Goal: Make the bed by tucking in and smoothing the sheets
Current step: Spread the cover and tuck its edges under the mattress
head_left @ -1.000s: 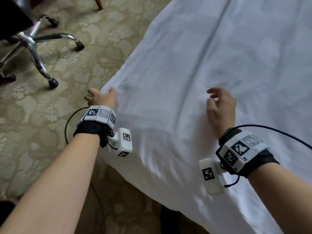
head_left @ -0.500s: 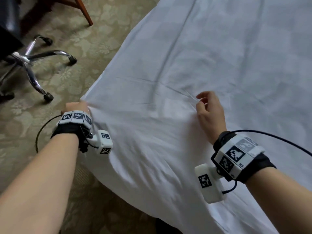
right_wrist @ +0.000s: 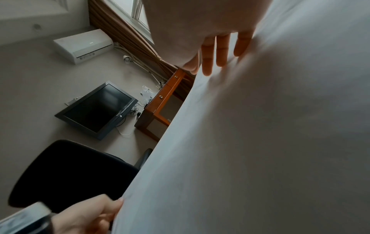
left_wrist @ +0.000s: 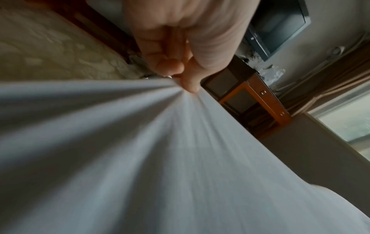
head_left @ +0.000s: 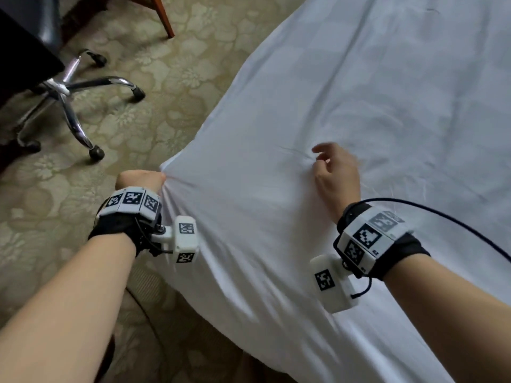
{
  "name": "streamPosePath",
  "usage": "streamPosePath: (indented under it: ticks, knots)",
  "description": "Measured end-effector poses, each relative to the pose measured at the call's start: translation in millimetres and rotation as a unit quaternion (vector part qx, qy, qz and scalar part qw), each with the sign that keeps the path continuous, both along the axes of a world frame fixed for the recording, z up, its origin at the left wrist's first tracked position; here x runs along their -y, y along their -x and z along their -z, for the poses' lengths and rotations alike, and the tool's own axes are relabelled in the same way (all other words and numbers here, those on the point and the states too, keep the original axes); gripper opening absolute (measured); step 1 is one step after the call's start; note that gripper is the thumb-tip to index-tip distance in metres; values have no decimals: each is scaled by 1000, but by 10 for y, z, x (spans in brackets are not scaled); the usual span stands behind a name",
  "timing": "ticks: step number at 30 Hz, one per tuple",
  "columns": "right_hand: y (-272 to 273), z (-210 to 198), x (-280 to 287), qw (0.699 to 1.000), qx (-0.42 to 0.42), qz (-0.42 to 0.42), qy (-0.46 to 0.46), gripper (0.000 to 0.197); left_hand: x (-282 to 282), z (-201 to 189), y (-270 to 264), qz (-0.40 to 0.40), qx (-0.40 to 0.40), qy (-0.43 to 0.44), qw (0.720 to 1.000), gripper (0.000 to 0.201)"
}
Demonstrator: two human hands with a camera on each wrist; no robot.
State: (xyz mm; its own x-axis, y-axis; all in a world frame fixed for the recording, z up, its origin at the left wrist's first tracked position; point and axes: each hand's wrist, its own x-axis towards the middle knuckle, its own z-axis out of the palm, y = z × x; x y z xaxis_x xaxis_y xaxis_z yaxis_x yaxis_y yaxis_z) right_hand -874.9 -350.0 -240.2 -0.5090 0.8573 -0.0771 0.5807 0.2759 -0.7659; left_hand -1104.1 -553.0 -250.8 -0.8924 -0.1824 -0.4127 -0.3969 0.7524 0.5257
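Note:
A white sheet (head_left: 359, 106) covers the bed, with its near-left corner hanging over the carpet. My left hand (head_left: 138, 179) grips that corner in a fist and pulls it taut, so creases fan out from the fist. In the left wrist view the fingers (left_wrist: 170, 64) are curled tight around the bunched sheet (left_wrist: 160, 158). My right hand (head_left: 334, 172) lies on top of the bed to the right. Its fingers (right_wrist: 220, 52) are nearly straight and touch the sheet (right_wrist: 260, 142), where small wrinkles gather at the fingertips.
An office chair with a chrome wheeled base (head_left: 66, 92) stands on the patterned carpet (head_left: 41, 189) to the left of the bed. A wooden leg (head_left: 163, 17) is farther back. A black cable (head_left: 442, 217) runs from my right wrist across the sheet.
My left hand closed on the sheet's corner and pulled it out to the left, tightening the cloth. My right hand's fingers loosened from a pinch and now lie on the sheet.

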Motion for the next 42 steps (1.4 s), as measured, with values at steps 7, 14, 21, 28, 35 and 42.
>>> streamPosePath:
  ticks: [7, 14, 21, 28, 35, 42]
  knots:
    - [516, -4, 33, 966, 237, -98, -19, 50, 161, 397, 64, 2, 130, -4, 992, 19]
    - [199, -69, -412, 992, 125, -35, 0, 45, -562, 174, 223, 209, 78, 127, 967, 39]
    - [-794, -287, -1354, 982, 173, 78, -14, 47, -2455, -358, -522, 397, -23, -6, 917, 30]
    - [-2033, -331, -2392, 954, 238, 182, -34, 53, -3928, -509, -1915, 568, -90, -34, 817, 30]
    - [-3304, -351, -3508, 930, 264, 252, -29, 57, -5241, -531, -3288, 650, -145, -56, 744, 40]
    - [-4296, -298, -4490, 913, 289, 289, -18, 57, -6265, -415, -4324, 749, -201, -6, 631, 58]
